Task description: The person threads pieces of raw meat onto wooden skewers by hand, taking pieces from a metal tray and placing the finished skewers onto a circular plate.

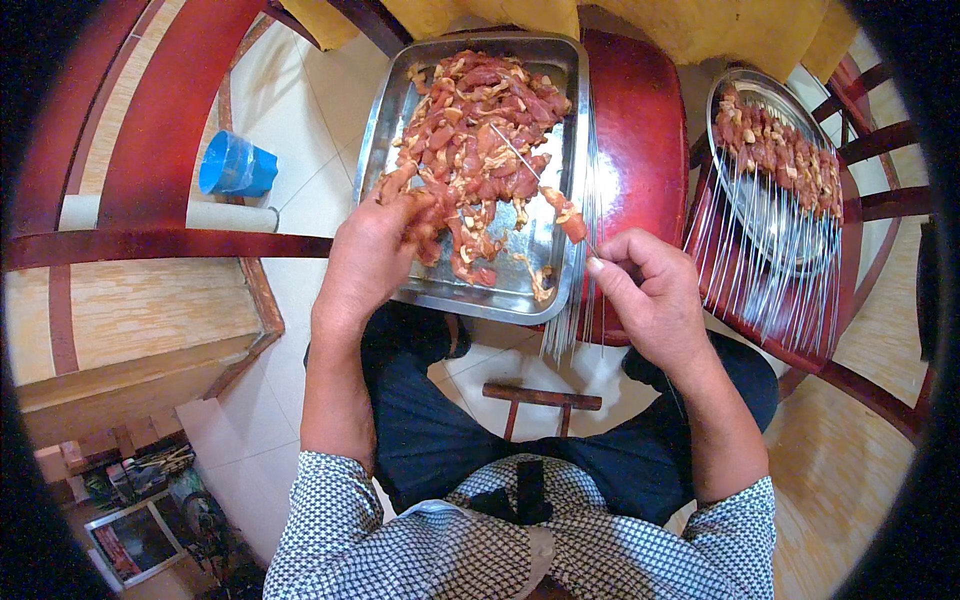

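Observation:
My right hand pinches a thin metal skewer near the right rim of a rectangular steel tray. A few pieces of raw meat are threaded along the skewer, whose tip points up and left over the tray. My left hand is in the left side of the tray, its fingers in the heap of raw marinated meat; whether they grip a piece is hidden. Bare metal skewers lie beside and partly under the tray's right edge. On the right, an oval steel platter holds a row of loaded meat skewers.
The tray stands partly on a red wooden chair seat; the platter rests on another red seat. A blue plastic bin is on the left. A yellow cloth hangs at the top. A small wooden stool shows between my legs.

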Available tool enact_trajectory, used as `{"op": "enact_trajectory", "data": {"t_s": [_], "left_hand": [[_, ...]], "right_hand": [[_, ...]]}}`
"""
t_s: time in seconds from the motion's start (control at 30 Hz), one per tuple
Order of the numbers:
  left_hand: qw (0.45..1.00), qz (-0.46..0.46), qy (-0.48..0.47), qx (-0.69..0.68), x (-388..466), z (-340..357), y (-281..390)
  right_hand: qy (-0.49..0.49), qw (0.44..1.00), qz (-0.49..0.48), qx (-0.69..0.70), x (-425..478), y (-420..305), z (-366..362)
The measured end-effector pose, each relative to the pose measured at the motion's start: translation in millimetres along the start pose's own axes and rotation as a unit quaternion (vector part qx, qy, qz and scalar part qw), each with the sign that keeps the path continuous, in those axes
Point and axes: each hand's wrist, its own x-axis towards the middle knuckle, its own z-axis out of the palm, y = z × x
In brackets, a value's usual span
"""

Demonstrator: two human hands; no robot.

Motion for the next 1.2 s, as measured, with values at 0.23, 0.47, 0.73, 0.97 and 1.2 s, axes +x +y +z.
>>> {"op": "enact_trajectory", "data": {"t_s": [0.23, 0.47, 0.73, 0.97, 1.2], "left_hand": [[0.989, 0.024, 0.097, 0.107, 2.4, 3.1, 2.9], [0.991, 0.085, -0.078, 0.071, 5.0, 36.7, 17.1], [0.990, 0.066, -0.099, 0.080, 16.0, 35.5, 18.6], [0.880, -0.155, -0.012, -0.449, 9.4, 12.0, -9.7], [0.616, -0.115, -0.049, -0.777, 12.0, 15.0, -22.8]], "right_hand": [[-0.006, 1.000, 0.003, 0.007, 0.0, -1.3, -1.0], [0.001, 1.000, -0.012, 0.003, -2.0, 5.2, 2.6], [0.002, 1.000, -0.008, 0.024, -1.9, 4.3, 2.3], [0.004, 1.000, -0.027, -0.015, -2.8, 4.8, 0.1], [-0.037, 0.998, 0.008, 0.041, -3.3, -2.4, 4.2]]}}
